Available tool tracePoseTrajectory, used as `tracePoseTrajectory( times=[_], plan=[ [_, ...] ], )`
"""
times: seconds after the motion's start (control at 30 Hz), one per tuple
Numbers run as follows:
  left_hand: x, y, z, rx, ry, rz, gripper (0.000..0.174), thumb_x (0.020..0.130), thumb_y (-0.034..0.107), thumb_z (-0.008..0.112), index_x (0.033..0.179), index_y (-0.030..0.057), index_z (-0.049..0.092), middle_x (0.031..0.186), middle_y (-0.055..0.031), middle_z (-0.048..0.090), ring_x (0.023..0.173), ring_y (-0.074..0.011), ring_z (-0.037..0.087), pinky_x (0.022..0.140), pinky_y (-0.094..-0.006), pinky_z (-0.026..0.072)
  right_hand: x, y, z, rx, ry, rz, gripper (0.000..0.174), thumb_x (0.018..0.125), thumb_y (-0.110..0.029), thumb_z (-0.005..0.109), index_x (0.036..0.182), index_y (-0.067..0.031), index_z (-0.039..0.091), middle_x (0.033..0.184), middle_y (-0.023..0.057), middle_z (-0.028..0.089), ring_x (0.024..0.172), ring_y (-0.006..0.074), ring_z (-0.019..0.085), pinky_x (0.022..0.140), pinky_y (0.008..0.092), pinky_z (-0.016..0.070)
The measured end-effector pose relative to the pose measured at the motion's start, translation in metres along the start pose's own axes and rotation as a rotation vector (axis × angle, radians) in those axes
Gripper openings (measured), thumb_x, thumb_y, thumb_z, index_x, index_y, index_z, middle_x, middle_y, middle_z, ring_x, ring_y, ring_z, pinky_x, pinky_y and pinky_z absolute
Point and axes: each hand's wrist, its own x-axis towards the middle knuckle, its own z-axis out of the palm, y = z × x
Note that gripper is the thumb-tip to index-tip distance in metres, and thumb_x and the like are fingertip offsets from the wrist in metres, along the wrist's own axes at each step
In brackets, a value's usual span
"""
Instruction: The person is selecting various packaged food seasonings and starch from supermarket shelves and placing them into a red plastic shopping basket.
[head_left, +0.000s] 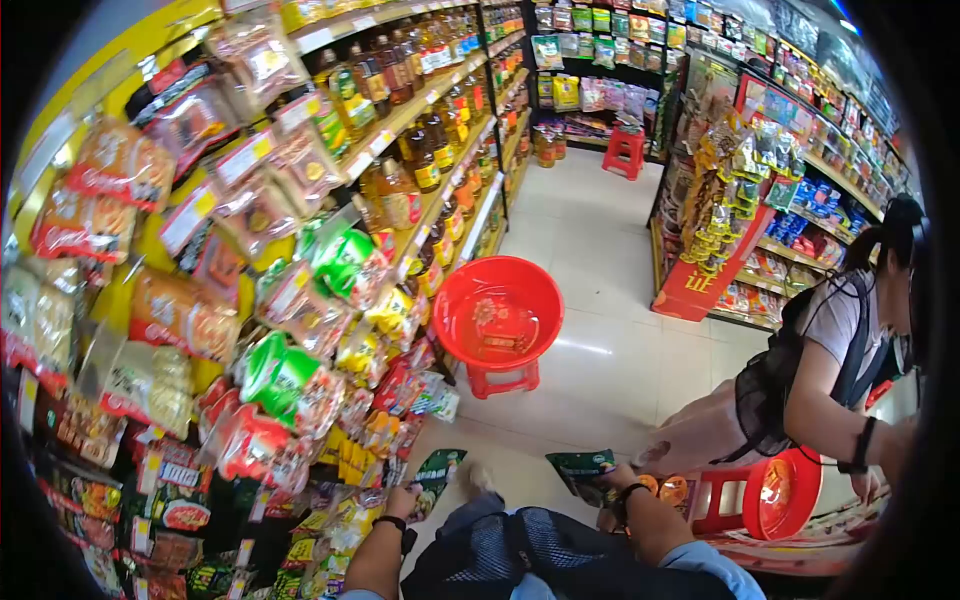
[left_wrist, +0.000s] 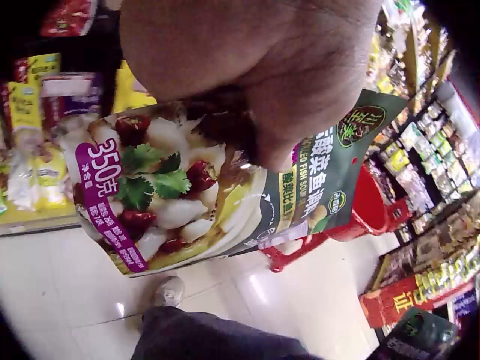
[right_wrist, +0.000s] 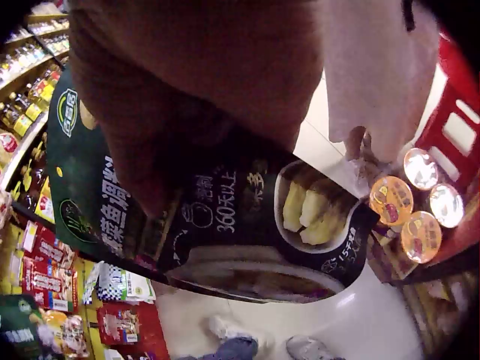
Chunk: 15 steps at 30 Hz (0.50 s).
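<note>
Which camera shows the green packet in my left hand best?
The left wrist view: the green packet, gripped by the left hand, fills the frame with its dish picture and 350 label readable. The head view shows it only small. The right wrist view mainly shows the dark packet in the right hand.

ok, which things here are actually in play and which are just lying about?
In play: left hand gripping the fish-soup packet; right hand gripping the dark green packet.
Lying about: red basin; hanging snack bags; shelf bottles; orange-lidded cups; the other person.
</note>
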Motion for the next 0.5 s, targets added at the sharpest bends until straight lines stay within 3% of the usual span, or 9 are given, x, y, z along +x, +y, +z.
tracePoseTrajectory(
  times=[0.03,0.1,0.17,0.23,0.3,0.37,0.4,0.47,0.5],
  plan=[
    [0.027,0.029,0.002,0.015,-0.037,-0.064,0.041,0.079,0.036,0.068,0.098,-0.0008,0.067,0.092,-0.0261,0.065,0.092,-0.0387,0.064,0.078,-0.0425,0.0495,0.000,-0.013,-0.005,0.012,0.013,0.064,0.040,0.063,-0.019,0.082,0.086,0.0086,0.065,0.077,0.0105,0.066,0.070,0.0212,0.063,0.062,0.0359,0.0498],
    [0.051,0.086,-0.005,-0.075,0.003,0.112,0.045,0.079,0.040,0.067,0.093,-0.0036,0.067,0.091,-0.0288,0.064,0.092,-0.0411,0.062,0.076,-0.0433,0.0495,-0.015,-0.020,0.000,-0.006,0.011,0.071,0.037,0.065,-0.016,0.081,0.087,0.0085,0.064,0.076,0.0103,0.065,0.070,0.0199,0.063,0.061,0.0363,0.0496],
    [0.134,0.071,0.050,-0.033,0.054,0.200,0.044,0.081,0.037,0.068,0.090,-0.0059,0.067,0.088,-0.0262,0.066,0.085,-0.0356,0.066,0.072,-0.0424,0.0504,-0.040,-0.043,-0.010,0.320,-0.003,0.076,0.039,0.062,-0.016,0.085,0.086,0.0082,0.066,0.082,0.0077,0.067,0.068,0.0177,0.063,0.059,0.0340,0.0496],
    [0.150,0.177,0.016,-0.288,-0.091,0.152,0.038,0.083,0.031,0.067,0.090,-0.0064,0.066,0.087,-0.0179,0.068,0.083,-0.0247,0.067,0.070,-0.0382,0.0510,0.009,-0.004,0.003,0.412,-0.025,0.103,0.030,0.065,-0.014,0.083,0.079,0.0052,0.066,0.081,0.0082,0.067,0.066,0.0177,0.064,0.059,0.0335,0.0498],
    [0.203,0.204,0.043,-0.667,-0.125,0.113,0.030,0.086,0.024,0.065,0.094,-0.0049,0.065,0.086,-0.0087,0.068,0.081,-0.0171,0.065,0.068,-0.0347,0.0519,0.046,0.028,0.000,0.375,-0.042,0.271,0.026,0.067,-0.013,0.082,0.077,0.0028,0.064,0.081,0.0086,0.067,0.064,0.0165,0.063,0.056,0.0319,0.0489],
    [0.216,0.267,0.040,-1.041,-0.277,0.019,0.028,0.088,0.022,0.063,0.099,-0.0029,0.064,0.087,-0.0042,0.067,0.080,-0.0188,0.065,0.068,-0.0341,0.0527,0.013,-0.015,-0.027,0.156,-0.063,0.206,0.021,0.072,-0.004,0.074,0.086,0.0008,0.059,0.068,0.0006,0.051,0.058,0.0135,0.051,0.055,0.0309,0.0436],
    [0.213,0.265,0.043,-1.144,-0.244,0.059,0.028,0.088,0.023,0.063,0.104,-0.0002,0.063,0.089,-0.0037,0.067,0.080,-0.0201,0.066,0.066,-0.0347,0.0536,0.016,-0.026,-0.041,0.278,-0.079,0.119,0.020,0.073,-0.001,0.071,0.087,0.0001,0.057,0.067,0.0017,0.052,0.057,0.0138,0.051,0.052,0.0309,0.0432],
    [0.247,0.280,0.042,-0.556,-0.162,0.127,0.032,0.090,0.033,0.059,0.102,0.0041,0.064,0.083,-0.0107,0.067,0.079,-0.0174,0.066,0.063,-0.0350,0.0521,0.038,-0.067,-0.068,0.306,-0.205,0.027,0.019,0.073,0.001,0.068,0.089,-0.0007,0.056,0.067,0.0029,0.052,0.056,0.0142,0.052,0.050,0.0309,0.0427],
    [0.248,0.321,0.038,-0.950,-0.070,0.176,0.033,0.090,0.036,0.058,0.102,0.0060,0.065,0.076,-0.0129,0.066,0.068,-0.0169,0.065,0.057,-0.0355,0.0508,0.048,-0.115,-0.095,0.253,-0.175,0.129,0.023,0.072,0.004,0.064,0.094,0.0007,0.056,0.068,0.0056,0.056,0.057,0.0165,0.054,0.047,0.0309,0.0431]
  ],
)
